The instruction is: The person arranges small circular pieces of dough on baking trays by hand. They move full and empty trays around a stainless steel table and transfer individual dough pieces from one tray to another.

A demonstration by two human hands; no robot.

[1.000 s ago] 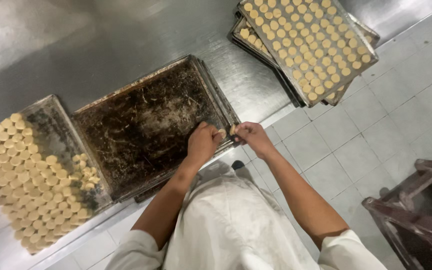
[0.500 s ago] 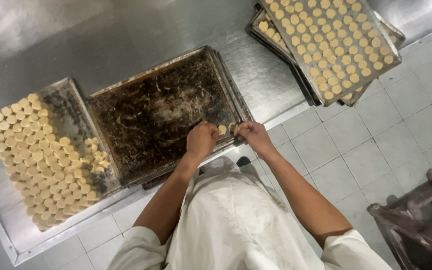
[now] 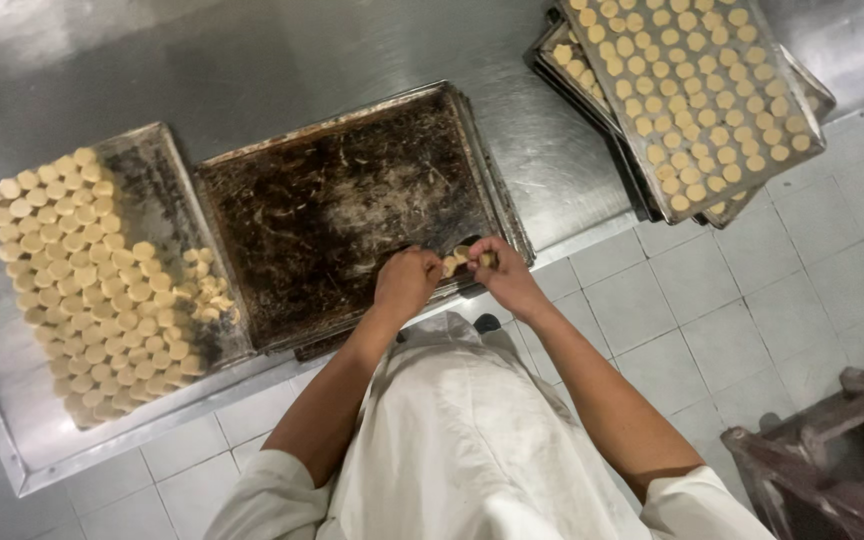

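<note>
Small pale dough rounds [image 3: 458,260] are being set down at the near right corner of the dark, crusted baking tray [image 3: 342,210] on the steel surface [image 3: 252,60]. The left hand [image 3: 404,283] is curled nearly shut, fingertips meeting the rounds; the right hand [image 3: 500,272] is pinched closed on one or two of them. The step judged in hand is the first placement on this tray; a steady release flat onto the tray seems called for. A heaped tray [image 3: 82,280] lies just beside, filled trays [image 3: 692,100] well apart.
</note>
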